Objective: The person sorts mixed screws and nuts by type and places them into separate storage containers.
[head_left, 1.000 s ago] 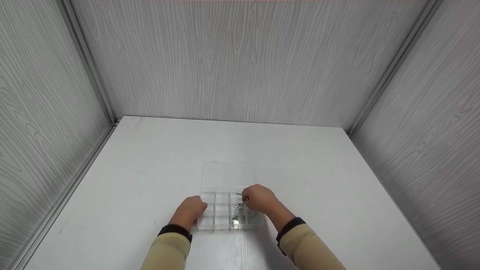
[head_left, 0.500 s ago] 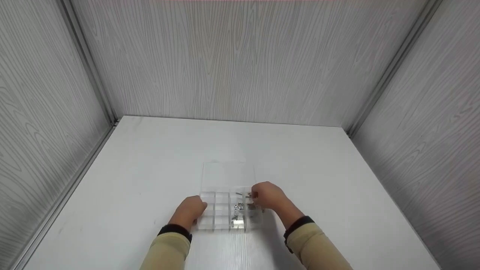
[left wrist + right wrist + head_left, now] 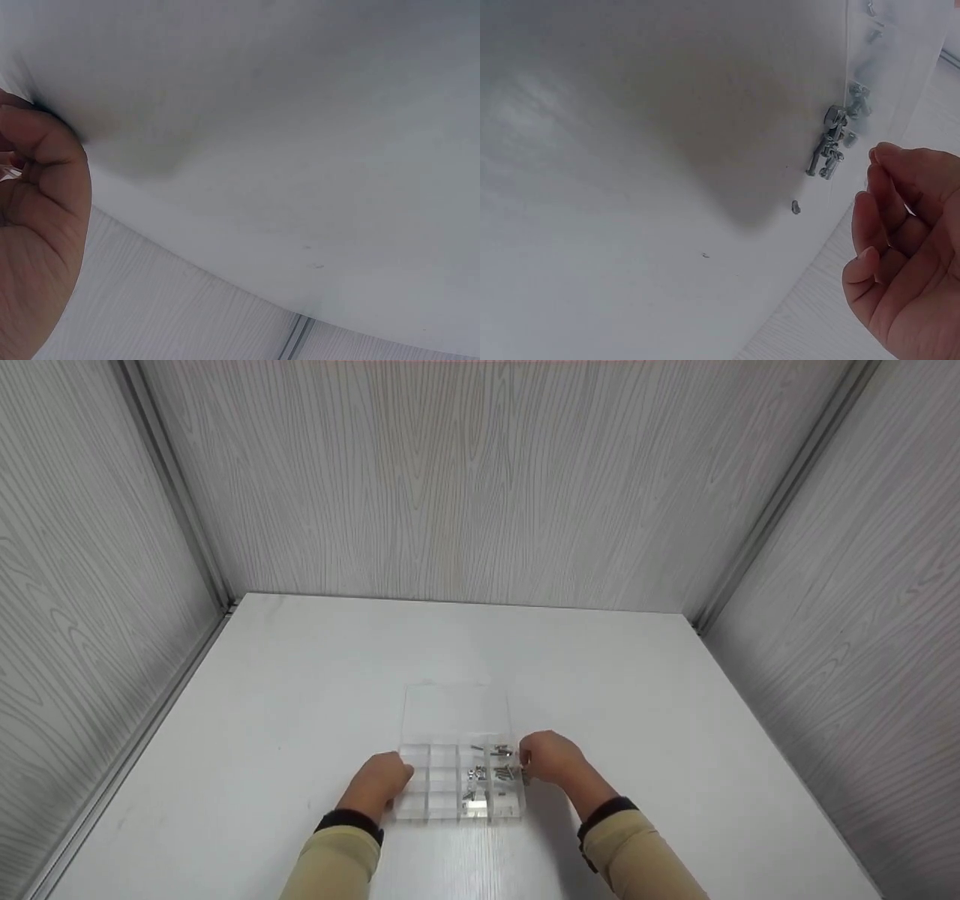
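Observation:
A clear plastic compartment box (image 3: 443,778) lies on the table with its lid (image 3: 456,711) folded back. My left hand (image 3: 384,778) grips the box's left edge, the thumb over the rim. My right hand (image 3: 553,757) is just past the right edge, its fingers loosely bent with nothing visible between them. Beside the box wall, near the right fingertips, lies a small pile of screws and nuts (image 3: 829,142). Screws (image 3: 504,772) lie in the right-hand column of compartments. Nuts (image 3: 478,772) and a few other metal pieces sit in the column to its left.
The white table (image 3: 315,660) is enclosed by grey wood-grain panels (image 3: 450,480) at the back and both sides. A single small metal piece (image 3: 796,207) lies apart from the pile. The two left columns of the box hold nothing visible.
My right hand has moved right, from above the third column, across the rightmost one, to outside the box's right edge. The screws in the right column are now uncovered. My left hand stays put.

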{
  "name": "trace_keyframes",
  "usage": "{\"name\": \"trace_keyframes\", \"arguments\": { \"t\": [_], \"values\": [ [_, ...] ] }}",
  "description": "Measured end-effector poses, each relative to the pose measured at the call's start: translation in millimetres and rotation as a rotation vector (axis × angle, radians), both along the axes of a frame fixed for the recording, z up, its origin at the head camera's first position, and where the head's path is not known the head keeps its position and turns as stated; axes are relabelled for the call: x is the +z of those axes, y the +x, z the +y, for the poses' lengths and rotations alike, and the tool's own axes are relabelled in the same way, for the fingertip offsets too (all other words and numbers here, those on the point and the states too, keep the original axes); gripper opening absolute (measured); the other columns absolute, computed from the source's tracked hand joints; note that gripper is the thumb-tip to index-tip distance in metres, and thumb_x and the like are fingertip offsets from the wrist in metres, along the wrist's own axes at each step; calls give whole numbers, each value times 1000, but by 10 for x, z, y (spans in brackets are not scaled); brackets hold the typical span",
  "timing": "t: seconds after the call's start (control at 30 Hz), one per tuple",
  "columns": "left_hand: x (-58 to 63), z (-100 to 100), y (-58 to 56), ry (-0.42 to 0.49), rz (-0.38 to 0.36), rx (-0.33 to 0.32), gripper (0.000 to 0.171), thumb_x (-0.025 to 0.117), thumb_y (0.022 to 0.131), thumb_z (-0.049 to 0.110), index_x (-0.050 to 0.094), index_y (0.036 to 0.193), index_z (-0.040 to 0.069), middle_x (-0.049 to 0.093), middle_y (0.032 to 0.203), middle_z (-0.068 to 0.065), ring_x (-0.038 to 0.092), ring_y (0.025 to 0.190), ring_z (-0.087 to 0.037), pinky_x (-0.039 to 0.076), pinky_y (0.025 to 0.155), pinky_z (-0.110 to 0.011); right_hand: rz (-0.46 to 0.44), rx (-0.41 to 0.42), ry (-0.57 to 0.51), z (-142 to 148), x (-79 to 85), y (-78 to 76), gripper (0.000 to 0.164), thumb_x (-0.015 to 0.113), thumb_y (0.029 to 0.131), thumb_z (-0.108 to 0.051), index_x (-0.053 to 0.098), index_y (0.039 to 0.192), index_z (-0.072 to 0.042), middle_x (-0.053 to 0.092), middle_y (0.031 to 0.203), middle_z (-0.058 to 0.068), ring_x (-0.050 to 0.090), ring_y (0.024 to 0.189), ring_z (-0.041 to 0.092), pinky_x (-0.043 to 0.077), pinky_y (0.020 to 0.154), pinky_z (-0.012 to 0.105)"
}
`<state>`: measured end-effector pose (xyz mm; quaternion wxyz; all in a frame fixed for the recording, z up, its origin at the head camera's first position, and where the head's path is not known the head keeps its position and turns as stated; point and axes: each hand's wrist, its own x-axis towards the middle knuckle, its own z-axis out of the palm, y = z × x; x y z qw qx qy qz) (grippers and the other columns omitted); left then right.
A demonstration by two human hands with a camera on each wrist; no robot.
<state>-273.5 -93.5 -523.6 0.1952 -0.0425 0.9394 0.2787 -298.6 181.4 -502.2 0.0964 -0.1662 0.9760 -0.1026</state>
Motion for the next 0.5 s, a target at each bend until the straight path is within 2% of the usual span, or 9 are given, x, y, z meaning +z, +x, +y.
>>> {"name": "trace_keyframes", "arguments": {
  "t": [0.17,0.37,0.5],
  "values": [
    [-3,-9,-1,-13,-2,-11,31,44,92,19,57,100,-8,54,73,-12,53,56,-21,43,49,-28,-21,-35,22,-22,-63,-9,9,68,71,-5,63,71,-12,58,69,-3,51,62,14,44,57,31],
    [-24,-14,1,21,-10,4,35,43,93,21,54,109,-9,55,69,-12,50,51,-18,42,46,-27,-62,-82,43,-39,-113,-2,8,71,74,-9,64,73,-13,57,69,-3,50,62,15,45,59,31],
    [-18,-6,15,45,-7,14,35,42,93,21,54,107,-8,54,63,-11,48,45,-17,41,44,-27,-46,-80,55,-30,-144,6,9,72,74,-12,63,73,-13,56,68,-3,50,62,15,45,60,31]
  ]
}}
